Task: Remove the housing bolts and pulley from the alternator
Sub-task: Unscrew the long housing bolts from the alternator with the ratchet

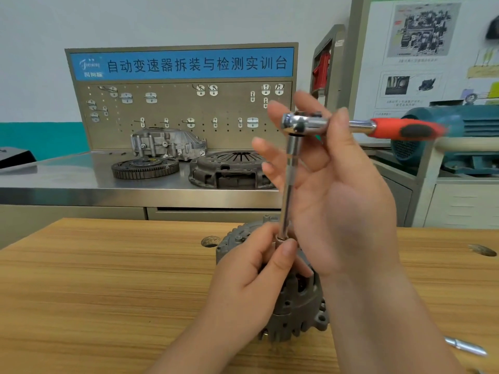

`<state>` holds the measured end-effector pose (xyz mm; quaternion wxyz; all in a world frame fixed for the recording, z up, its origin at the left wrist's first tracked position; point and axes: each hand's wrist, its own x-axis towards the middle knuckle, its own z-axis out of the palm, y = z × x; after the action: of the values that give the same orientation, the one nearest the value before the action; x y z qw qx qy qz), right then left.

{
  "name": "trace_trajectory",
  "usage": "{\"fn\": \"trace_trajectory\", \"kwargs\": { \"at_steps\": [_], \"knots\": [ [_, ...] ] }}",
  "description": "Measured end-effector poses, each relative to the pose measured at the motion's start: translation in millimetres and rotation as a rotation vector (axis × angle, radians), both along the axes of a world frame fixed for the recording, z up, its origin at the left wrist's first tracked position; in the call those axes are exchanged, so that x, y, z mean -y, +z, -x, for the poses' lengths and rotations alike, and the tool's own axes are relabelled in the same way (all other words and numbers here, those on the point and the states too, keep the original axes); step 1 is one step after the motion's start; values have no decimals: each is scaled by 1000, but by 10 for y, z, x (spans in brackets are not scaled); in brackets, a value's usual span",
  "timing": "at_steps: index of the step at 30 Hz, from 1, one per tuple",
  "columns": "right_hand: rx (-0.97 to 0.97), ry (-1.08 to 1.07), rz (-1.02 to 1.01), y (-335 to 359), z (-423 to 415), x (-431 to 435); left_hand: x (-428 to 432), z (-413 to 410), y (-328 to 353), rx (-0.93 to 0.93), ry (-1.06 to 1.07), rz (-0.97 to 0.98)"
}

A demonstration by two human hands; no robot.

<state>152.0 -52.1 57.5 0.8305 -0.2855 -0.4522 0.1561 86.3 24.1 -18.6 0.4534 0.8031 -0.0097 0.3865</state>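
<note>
While the alternator (297,306) is sitting near the front of the wooden table (108,279), the person is setting a tool onto its top face. The left hand (251,279) is reaching in from below, and its grip is pinching the bottom end of a long extension bar (290,184) where the bar is meeting the housing. This looks meant to guide the hidden socket onto a fastener. The same hand is covering that spot, so whether the target is a housing bolt or the pulley nut cannot be told.

The bar is standing almost upright, leaning slightly, with the ratchet wrench (305,122) sitting on its top end. The right hand (332,190) is raised beside the wrench head. Its grip is lightly clasping the head, thumb lying across the neck and the spread fingers passing behind. That hold seems to be steadying the tall stack, not cranking it. Nobody is holding the red handle (405,129), which is pointing off to the person's right. Loosening is probably not yet under way.

A silver tool piece (464,346) is lying on the table well to the right of the alternator.
</note>
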Motion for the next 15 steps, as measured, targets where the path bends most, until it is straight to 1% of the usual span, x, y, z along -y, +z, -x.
{"fn": "trace_trajectory", "kwargs": {
  "at_steps": [3,8,9,11,13,15],
  "knots": [
    [-30,0,40,-8,-9,-1,-11,-16,-15,5,14,-40],
    [122,-273,-17,-21,28,-8,-8,-26,-40,-26,48,-4],
    [121,-269,-28,-21,35,-13,-6,-26,-38,-20,55,-16],
    [86,-178,-34,-21,23,-14,-3,-20,-30,-6,50,-33],
    [28,-71,-13,-14,-2,1,-5,-2,-14,-1,27,-49],
    [-19,-17,22,-8,-22,17,-10,10,-1,0,16,-78]
  ]
}}
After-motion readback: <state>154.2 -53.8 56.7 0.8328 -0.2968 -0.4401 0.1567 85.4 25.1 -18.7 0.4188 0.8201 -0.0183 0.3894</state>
